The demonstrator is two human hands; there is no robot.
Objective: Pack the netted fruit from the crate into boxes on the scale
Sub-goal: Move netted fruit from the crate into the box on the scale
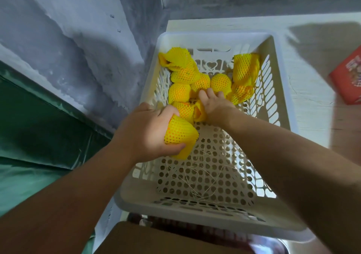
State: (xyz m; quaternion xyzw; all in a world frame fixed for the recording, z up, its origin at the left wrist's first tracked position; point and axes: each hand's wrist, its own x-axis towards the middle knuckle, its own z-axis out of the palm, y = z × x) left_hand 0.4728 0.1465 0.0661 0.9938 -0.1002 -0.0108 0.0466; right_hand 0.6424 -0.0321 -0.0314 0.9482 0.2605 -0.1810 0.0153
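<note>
Left hand (pixel 144 130) gripping 1 netted fruit (pixel 180 133) over crate (pixel 281 89), right hand (pixel 214 105) fingers curled into fruit pile (pixel 195 81), grasp unclear, red box (pixel 349 75) print blurred

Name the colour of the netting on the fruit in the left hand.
Yellow foam net, orange showing through; head view.

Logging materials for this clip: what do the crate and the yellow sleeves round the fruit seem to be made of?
The crate looks like moulded plastic, off-white and smooth: thin walls with cut-out slots and a floor of round holes. The sleeve round the fruit in the left hand looks like soft foam netting, matt yellow: a stretchy open mesh with orange skin showing through, though foam is a guess from its puffy look.
</note>
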